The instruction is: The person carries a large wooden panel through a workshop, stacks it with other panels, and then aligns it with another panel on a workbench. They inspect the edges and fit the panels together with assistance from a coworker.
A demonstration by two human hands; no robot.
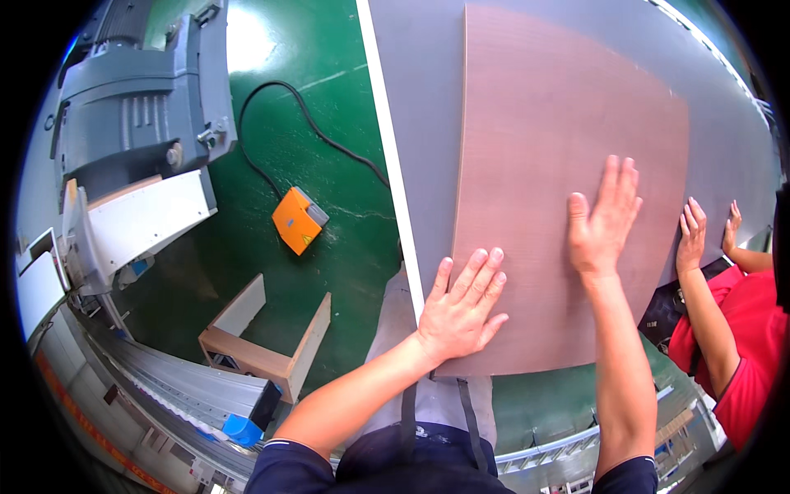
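While the left hand (462,311) lies flat, fingers slightly spread, near the lower left corner of the brown board (535,148), the right hand (602,226) rests open toward the right side, gripping nothing. Even pressure through both palms would probably keep it from twisting. The board lies on a grey worktop (415,99), a co-worker's hands (693,235) near its right edge; an orange foot pedal (298,221) sits on the green floor (346,255).

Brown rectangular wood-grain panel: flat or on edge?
Flat: the panel lies broad face up on the smooth grey table, left hand and right hand palm-down over it.
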